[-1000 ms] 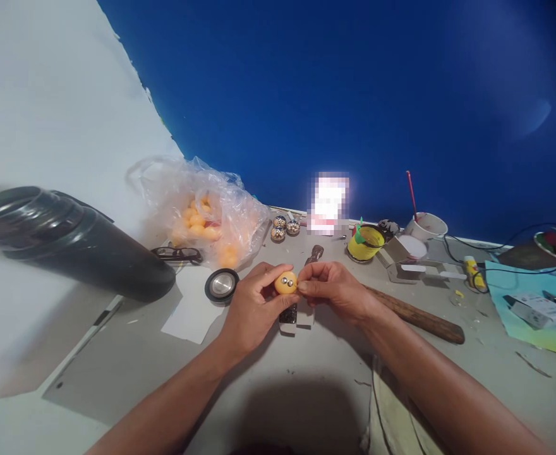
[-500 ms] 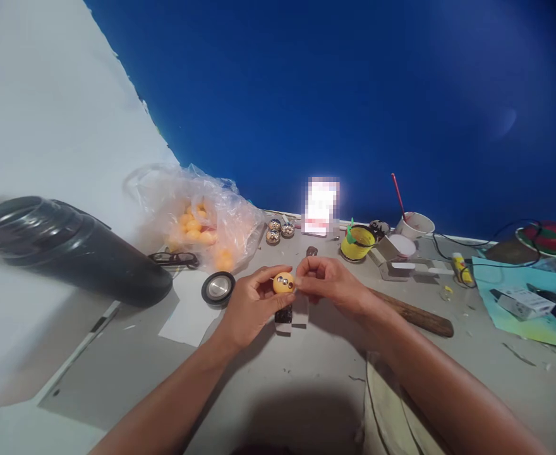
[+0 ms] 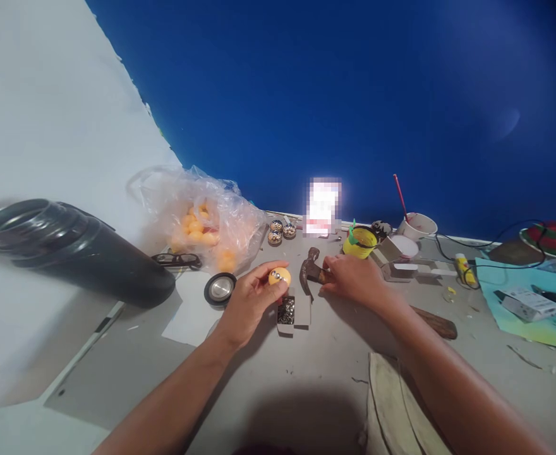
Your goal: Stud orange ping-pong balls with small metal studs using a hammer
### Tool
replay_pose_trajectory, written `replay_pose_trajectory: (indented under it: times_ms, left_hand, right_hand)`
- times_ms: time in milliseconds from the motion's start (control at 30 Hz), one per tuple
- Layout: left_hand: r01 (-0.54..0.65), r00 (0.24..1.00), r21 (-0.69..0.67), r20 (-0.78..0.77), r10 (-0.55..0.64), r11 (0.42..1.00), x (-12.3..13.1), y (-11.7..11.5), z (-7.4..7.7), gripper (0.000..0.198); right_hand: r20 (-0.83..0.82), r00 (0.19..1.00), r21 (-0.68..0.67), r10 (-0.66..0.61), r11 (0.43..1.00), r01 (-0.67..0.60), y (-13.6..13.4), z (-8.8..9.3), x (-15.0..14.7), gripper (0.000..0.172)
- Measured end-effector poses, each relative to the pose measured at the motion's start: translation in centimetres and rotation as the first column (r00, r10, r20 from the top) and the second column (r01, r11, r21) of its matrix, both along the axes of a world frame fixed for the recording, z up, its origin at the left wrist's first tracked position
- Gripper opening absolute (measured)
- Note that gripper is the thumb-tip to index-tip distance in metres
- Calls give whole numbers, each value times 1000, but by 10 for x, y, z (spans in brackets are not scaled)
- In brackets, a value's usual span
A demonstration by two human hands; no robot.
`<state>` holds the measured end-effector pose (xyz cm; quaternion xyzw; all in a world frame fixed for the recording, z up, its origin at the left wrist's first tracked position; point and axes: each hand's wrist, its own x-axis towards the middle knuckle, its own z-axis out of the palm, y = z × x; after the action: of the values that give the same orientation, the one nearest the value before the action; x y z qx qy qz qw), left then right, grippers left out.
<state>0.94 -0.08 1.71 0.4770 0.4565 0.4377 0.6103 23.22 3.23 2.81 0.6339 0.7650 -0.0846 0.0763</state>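
My left hand [image 3: 252, 300] pinches an orange ping-pong ball [image 3: 279, 275] between thumb and fingers. Several shiny round studs sit in a row across the ball. Just below it stands an open small box [image 3: 286, 313] full of shiny metal tacks, its flap [image 3: 302, 313] folded out to the right. My right hand [image 3: 354, 278] has its fingers closed round the neck of a claw hammer [image 3: 310, 270], close behind the head. The hammer lies on the table, the middle of its wooden handle hidden by my wrist and forearm.
At the left lean a large dark bottle [image 3: 83, 253] and a plastic bag [image 3: 230, 208] of orange balls. Stud-covered balls [image 3: 275, 236] and a bright phone [image 3: 324, 205] are at the back. A yellow cup [image 3: 359, 243] and a white cup [image 3: 420, 225] stand right.
My right hand has left the ball and moved right and slightly up onto the hammer's neck, uncovering its head. The left hand keeps the ball, now slightly lower and turned.
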Motion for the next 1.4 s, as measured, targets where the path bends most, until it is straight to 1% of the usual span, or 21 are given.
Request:
replay_pose_trajectory:
  times_ms: [133, 200, 267, 300, 367, 467, 533, 600, 633, 667, 733, 800, 867, 933, 1033, 1100, 1233, 1333, 1400]
  left_hand:
    - [-9, 997, -16, -78, 7, 1000, 2, -1, 6, 53]
    - [-42, 992, -7, -120, 40, 999, 2, 0, 7, 55]
    - [-78, 987, 15, -141, 79, 997, 2, 2, 5, 53]
    - [-94, 985, 25, -145, 97, 995, 2, 4, 4, 50]
    - [-117, 982, 22, -144, 119, 993, 1, 6, 2, 47]
    - [-141, 982, -30, -134, 136, 990, 0, 9, 0, 48]
    - [-144, 982, -63, -134, 135, 988, 0, 11, 0, 46]
    - [-120, 985, -71, -133, 110, 990, 1, 11, 0, 43]
    - [-98, 987, -68, -132, 88, 993, 1, 12, 0, 41]
    - [-78, 989, -64, -131, 69, 995, 1, 12, 0, 39]
    - [-43, 991, -54, -131, 35, 998, 1, 12, -1, 35]
    - [-34, 989, -42, -146, 28, 999, 2, 12, 0, 33]
    - [-40, 982, -27, -185, 34, 999, 2, 11, 0, 33]
    - [-43, 973, -9, -226, 40, 999, 2, 10, 1, 32]
    - [-8, 969, 6, -246, 9, 1000, 2, 9, 3, 30]
    - [19, 969, 0, -246, -18, 1000, 2, 9, 3, 27]
    - [-3, 968, 16, -252, 7, 1000, 2, 9, 3, 23]
    - [7, 975, 3, -224, -7, 1000, 3, 9, 2, 24]
    - [31, 978, -19, -204, -35, 999, 3, 9, 2, 28]
  right_hand:
    - [19, 1000, -41, -7, 999, 8, 7, -16, -2, 22]
    - [12, 1000, -37, -6, 999, 6, 9, -19, -1, 21]
    - [-37, 999, -22, -19, 1000, 19, 10, -18, 2, 22]
    - [-92, 995, -10, -37, 999, 36, 10, -15, 3, 24]
    - [-264, 962, 9, -68, 997, 73, 10, -7, 6, 31]
    - [-507, 855, 29, -104, 990, 137, 2, 10, 8, 37]
    - [-604, 794, 64, -67, 989, 133, -9, 22, 5, 40]
    - [-662, 749, 143, 45, 988, 67, -20, 29, -2, 36]
    - [-669, 737, 173, 96, 985, 28, -26, 31, -6, 32]
    - [-658, 742, 199, 128, 980, 8, -30, 32, -10, 30]
    - [-619, 772, 218, 144, 976, -7, -35, 32, -17, 30]
    - [-594, 792, 241, 144, 970, 5, -37, 32, -20, 32]
    - [-595, 786, 290, 166, 957, 18, -38, 34, -20, 34]
    - [-583, 788, 319, 196, 948, 1, -39, 38, -19, 35]
    - [-504, 848, 239, 165, 970, -47, -40, 42, -20, 33]
    - [-463, 876, 204, 135, 978, -43, -41, 45, -21, 34]
    - [-492, 855, 268, 163, 963, -29, -43, 49, -20, 37]
    - [-467, 872, 180, 146, 981, -68, -42, 48, -19, 35]
    - [-441, 889, 152, 124, 986, -62, -40, 46, -18, 34]
